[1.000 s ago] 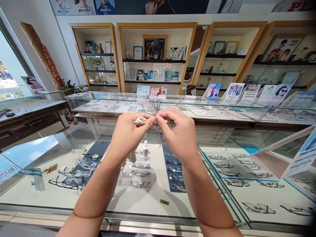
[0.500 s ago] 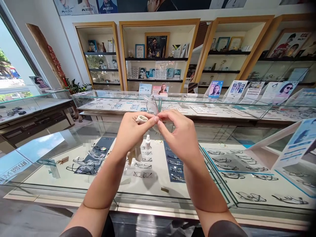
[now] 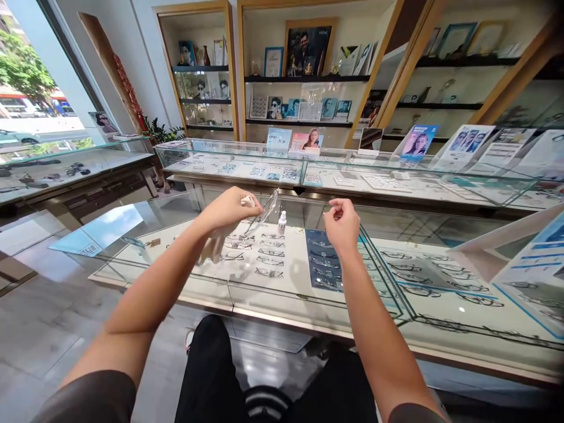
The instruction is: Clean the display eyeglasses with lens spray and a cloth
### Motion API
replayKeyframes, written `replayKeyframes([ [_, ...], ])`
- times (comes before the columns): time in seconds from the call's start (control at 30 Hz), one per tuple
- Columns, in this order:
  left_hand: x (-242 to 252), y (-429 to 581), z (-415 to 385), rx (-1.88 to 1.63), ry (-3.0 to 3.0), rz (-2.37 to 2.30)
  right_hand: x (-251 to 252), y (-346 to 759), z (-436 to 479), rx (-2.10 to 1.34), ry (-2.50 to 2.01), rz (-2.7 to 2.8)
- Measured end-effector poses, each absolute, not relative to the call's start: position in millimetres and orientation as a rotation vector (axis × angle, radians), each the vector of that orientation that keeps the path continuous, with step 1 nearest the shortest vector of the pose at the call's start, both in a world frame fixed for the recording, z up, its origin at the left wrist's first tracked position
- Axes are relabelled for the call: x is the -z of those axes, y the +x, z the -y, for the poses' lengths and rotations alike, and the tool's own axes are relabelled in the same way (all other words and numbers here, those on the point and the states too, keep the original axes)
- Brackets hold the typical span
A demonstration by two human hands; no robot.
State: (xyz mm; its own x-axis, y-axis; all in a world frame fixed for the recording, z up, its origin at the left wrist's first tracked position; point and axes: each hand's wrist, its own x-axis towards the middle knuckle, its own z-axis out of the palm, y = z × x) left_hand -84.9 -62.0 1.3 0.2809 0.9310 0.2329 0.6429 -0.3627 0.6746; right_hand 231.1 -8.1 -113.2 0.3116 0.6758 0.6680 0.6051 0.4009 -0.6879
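Observation:
My left hand [image 3: 233, 211] is closed, pinching a pair of eyeglasses [image 3: 269, 207] that tilts up to the right of the fingertips. A pale cloth [image 3: 214, 247] is also gathered in this hand; one end pokes out near the thumb and the rest hangs below. My right hand [image 3: 343, 224] is raised apart from the glasses, its fingers curled inward. Whether something small sits in those fingers is hidden. Between the hands, a small white bottle [image 3: 282, 222] stands upright on the glass display counter [image 3: 293, 299].
Rows of eyeglasses [image 3: 269, 258] lie inside the counter, some on a dark blue mat [image 3: 324, 258]. At the right stands a folded display card [image 3: 529, 252]. Another glass showcase [image 3: 247, 154] runs behind, before wall shelves [image 3: 304, 79]. My knees are under the counter's front edge.
My hands have parted: the right moved right, off the glasses, and the left moved slightly left, keeping glasses and cloth. The view has tilted down and turned left.

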Motion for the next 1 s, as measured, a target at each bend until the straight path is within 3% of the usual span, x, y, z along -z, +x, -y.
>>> replayKeyframes([
  [0.23,7,-116,23,-0.347,2.437,-1.688,199,271,-33,-0.082,-1.481,1.322],
  [0.5,56,-113,-35,0.236,2.526,-1.923,223,285,-49,-0.16,-1.648,1.388],
  [1.0,100,-109,-89,0.442,2.458,-1.966,229,285,-53,-0.251,-1.698,1.427],
])
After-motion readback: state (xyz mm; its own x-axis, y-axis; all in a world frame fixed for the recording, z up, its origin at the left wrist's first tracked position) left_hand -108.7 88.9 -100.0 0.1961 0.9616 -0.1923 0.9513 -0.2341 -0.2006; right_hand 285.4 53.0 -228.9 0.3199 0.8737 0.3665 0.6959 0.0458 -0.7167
